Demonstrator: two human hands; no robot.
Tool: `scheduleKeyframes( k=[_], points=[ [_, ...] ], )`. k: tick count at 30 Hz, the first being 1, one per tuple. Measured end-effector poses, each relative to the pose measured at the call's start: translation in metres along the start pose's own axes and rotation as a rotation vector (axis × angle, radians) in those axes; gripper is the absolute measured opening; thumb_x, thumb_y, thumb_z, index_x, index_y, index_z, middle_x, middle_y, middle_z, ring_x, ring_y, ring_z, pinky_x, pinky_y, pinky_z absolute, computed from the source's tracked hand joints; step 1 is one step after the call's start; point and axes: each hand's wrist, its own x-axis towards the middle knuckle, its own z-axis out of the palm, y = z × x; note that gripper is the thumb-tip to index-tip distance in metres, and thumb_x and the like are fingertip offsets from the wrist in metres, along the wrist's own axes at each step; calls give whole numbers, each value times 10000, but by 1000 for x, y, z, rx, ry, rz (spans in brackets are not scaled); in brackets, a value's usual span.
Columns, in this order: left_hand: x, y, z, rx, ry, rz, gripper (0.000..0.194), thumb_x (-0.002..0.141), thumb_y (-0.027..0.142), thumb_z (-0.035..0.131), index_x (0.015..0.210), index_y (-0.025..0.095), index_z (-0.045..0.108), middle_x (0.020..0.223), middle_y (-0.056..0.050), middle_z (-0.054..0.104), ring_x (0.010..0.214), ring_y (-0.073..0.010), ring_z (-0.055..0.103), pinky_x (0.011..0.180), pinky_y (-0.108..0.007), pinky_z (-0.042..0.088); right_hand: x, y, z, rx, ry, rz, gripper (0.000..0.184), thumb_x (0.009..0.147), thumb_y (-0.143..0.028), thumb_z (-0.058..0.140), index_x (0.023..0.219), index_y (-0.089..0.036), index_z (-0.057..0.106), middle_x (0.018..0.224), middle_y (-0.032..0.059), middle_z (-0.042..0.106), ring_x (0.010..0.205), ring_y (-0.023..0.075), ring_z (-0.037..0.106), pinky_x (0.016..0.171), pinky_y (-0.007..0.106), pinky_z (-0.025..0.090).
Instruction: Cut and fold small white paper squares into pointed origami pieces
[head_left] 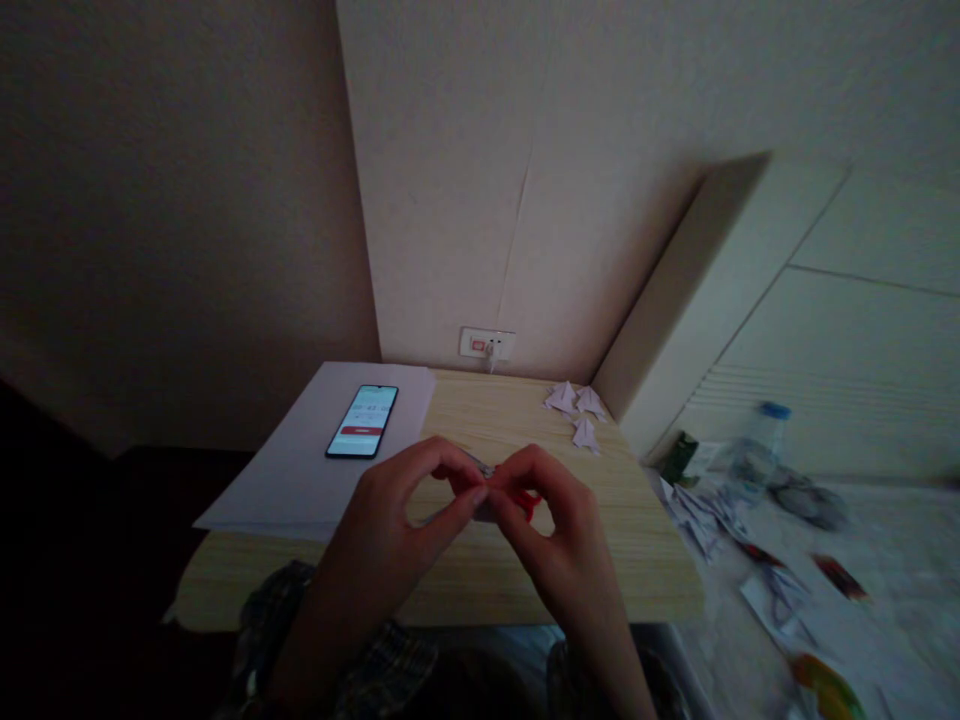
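Head view: right of and nearer than the phone (362, 422), a left hand (382, 520) and a right hand (571, 522) meet above the desk (465, 595). Each grip is thumb against forefinger, pinching a small pale piece (484, 513) (probably paper, mostly hidden by the fingers). Uneven pulling could tear or crease it; with the fingertips so close, one grip could slip. Red-handled scissors (529, 505), right of the phone and behind the fingers, could be knocked by a dropping hand. The desk's near edge runs below the wrists; its far edge meets the wall beyond the phone. There is room to part the hands sideways, short of the folded paper shapes (561, 397) far right of the phone.
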Motion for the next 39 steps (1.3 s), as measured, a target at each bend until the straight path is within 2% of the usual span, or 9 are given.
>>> scheduleKeyframes(
  k=[5,10,13,19,25,27,30,36,39],
  points=[
    [-1,3,2,36,27,23,125,851,177,613,740,223,647,716,30,698,690,-157,643,685,-249,501,-1,-3,2,-39,-6,-9,142,822,-187,664,692,-220,619,630,-30,600,597,145,522,572,273,400],
    [-5,6,2,57,117,49,138,840,164,620,722,233,632,705,49,693,688,-142,645,686,-226,508,-1,-7,4,-17,-3,-14,149,837,-188,639,695,-224,611,634,-28,601,597,144,524,569,269,400],
    [-4,4,-1,23,130,-10,131,818,192,631,694,234,640,687,49,699,694,-152,657,693,-238,515,0,-3,2,-25,-20,-5,119,818,-175,625,708,-222,621,641,-26,608,605,148,532,580,273,410],
    [-2,-7,-6,-86,229,-127,86,805,242,665,721,225,675,739,36,719,773,-168,667,760,-264,507,3,10,-2,-23,-63,88,98,823,-211,640,726,-216,624,664,-11,631,633,159,560,599,274,439],
    [-5,-7,-7,-146,256,-161,71,802,243,681,733,225,686,759,40,724,797,-163,674,784,-261,505,3,14,-8,-23,-102,97,117,843,-239,641,729,-208,642,699,7,668,662,163,592,633,278,480],
    [-6,-4,-6,-149,302,-180,66,795,244,677,732,228,684,757,44,726,791,-163,678,782,-265,506,3,15,-10,-17,-89,88,123,857,-250,633,740,-211,645,718,10,678,675,166,605,644,281,493],
    [-5,-1,-4,-188,388,-201,76,784,231,675,708,231,669,714,56,704,754,-157,674,762,-262,506,0,16,-10,12,-54,34,38,843,-217,674,826,-226,641,806,2,694,732,164,635,674,274,513],
    [-3,-2,-2,-305,369,-203,86,762,223,695,686,223,654,677,54,671,704,-146,661,701,-241,523,-8,15,-1,-7,-105,-148,491,832,-121,739,1248,-314,564,1018,-29,709,909,150,668,824,268,528],
    [-3,-4,-2,-342,340,-184,89,767,203,701,693,220,655,679,55,661,703,-138,660,703,-231,529,-10,15,2,-93,-86,-247,490,879,-102,692,1291,-326,550,1013,-30,701,907,141,667,821,248,524]
  ],
)
